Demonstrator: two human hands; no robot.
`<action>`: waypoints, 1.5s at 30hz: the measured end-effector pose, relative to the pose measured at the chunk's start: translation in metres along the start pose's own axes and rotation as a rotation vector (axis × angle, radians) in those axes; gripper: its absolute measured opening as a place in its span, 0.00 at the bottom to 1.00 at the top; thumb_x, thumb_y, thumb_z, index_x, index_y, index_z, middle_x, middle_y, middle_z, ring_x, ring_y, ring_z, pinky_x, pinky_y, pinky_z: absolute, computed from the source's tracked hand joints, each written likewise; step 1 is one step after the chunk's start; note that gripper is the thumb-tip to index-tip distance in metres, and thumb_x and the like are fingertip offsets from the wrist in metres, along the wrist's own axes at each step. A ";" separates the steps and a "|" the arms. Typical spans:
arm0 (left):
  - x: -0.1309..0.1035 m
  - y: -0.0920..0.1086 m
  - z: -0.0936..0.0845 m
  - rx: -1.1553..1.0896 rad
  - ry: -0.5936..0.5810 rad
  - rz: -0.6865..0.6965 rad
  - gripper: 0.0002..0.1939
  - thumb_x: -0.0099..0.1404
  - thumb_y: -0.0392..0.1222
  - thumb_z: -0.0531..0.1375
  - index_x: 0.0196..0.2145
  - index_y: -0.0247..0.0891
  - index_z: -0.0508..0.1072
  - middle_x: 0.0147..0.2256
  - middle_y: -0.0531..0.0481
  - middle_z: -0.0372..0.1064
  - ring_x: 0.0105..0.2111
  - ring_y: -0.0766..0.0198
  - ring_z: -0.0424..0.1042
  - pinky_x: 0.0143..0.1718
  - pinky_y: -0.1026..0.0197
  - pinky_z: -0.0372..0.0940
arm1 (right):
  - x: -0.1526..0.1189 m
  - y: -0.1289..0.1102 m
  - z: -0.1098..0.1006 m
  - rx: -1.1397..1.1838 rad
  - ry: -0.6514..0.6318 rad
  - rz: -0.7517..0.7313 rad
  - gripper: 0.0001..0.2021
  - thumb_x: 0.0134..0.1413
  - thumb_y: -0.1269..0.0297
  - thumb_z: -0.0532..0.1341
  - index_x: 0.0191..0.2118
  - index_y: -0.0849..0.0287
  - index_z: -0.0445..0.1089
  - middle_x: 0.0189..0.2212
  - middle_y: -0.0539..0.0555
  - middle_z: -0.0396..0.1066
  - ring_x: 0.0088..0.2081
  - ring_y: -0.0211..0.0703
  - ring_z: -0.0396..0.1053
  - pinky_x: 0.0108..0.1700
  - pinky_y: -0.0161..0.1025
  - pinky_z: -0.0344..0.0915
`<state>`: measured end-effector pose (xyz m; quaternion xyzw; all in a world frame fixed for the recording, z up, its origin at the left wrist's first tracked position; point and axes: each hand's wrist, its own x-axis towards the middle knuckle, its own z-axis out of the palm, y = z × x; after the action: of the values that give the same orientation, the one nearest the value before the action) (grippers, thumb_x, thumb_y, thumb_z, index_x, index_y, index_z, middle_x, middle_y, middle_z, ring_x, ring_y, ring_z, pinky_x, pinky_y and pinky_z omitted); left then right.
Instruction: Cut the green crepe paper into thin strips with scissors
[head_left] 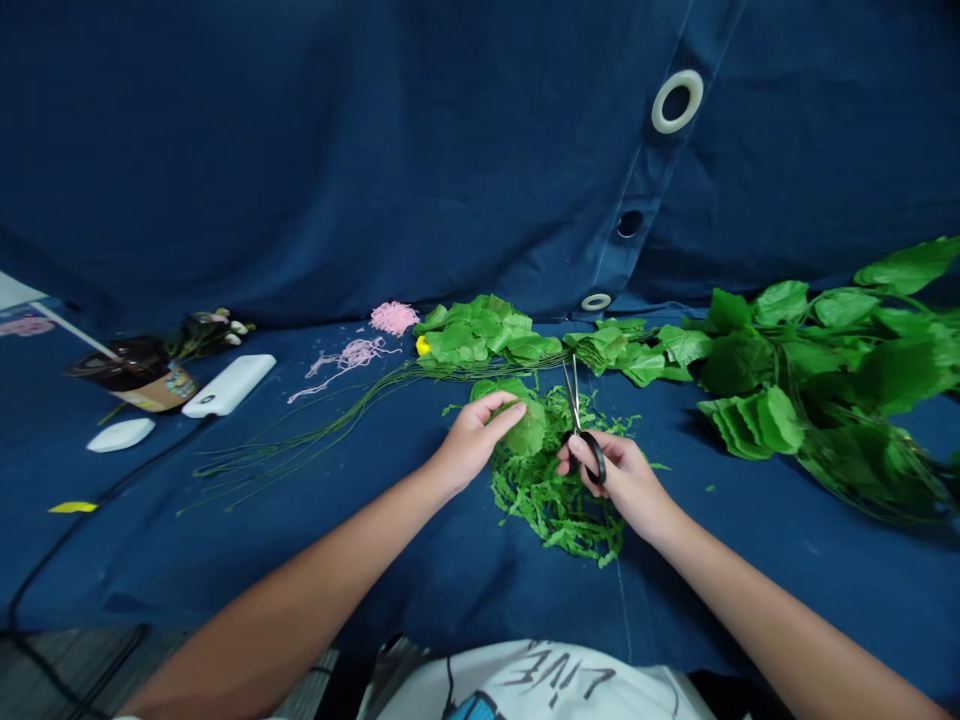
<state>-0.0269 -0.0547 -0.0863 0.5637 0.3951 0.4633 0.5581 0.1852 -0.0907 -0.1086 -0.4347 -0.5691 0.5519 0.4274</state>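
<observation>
Between the thumb and fingers of my left hand (478,438) is a green artificial leaf (527,430). My right hand (619,478) is closed on black-handled scissors (575,400), their blades pointing away from me and slightly parted. The blades are to the right of the leaf and apart from it. Beneath both hands spreads a heap of shredded green trimmings (570,530). Just beyond lie a pile of green leaves (476,330) and a bundle of thin green stems (352,410) stretching to the left.
At right lies a big bunch of leafy artificial vines (847,360). Pink yarn-like strands (352,355) and a pink clump (394,318) sit at the back. Leftward are a dark cup (139,370), a white device (230,386) and a black cable (112,495). A blue curtain (300,150) hangs behind.
</observation>
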 end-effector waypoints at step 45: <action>0.001 -0.001 -0.014 0.279 -0.237 -0.102 0.12 0.60 0.46 0.63 0.32 0.31 0.78 0.21 0.54 0.66 0.17 0.72 0.57 0.19 0.67 0.53 | -0.009 -0.007 0.002 -0.068 -0.417 0.110 0.21 0.58 0.47 0.63 0.32 0.64 0.75 0.26 0.54 0.76 0.22 0.34 0.62 0.22 0.31 0.50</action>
<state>-0.0405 -0.0500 -0.0880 0.6653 0.4153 0.3056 0.5399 0.1858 -0.1002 -0.1014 -0.3558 -0.6389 0.6328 0.2544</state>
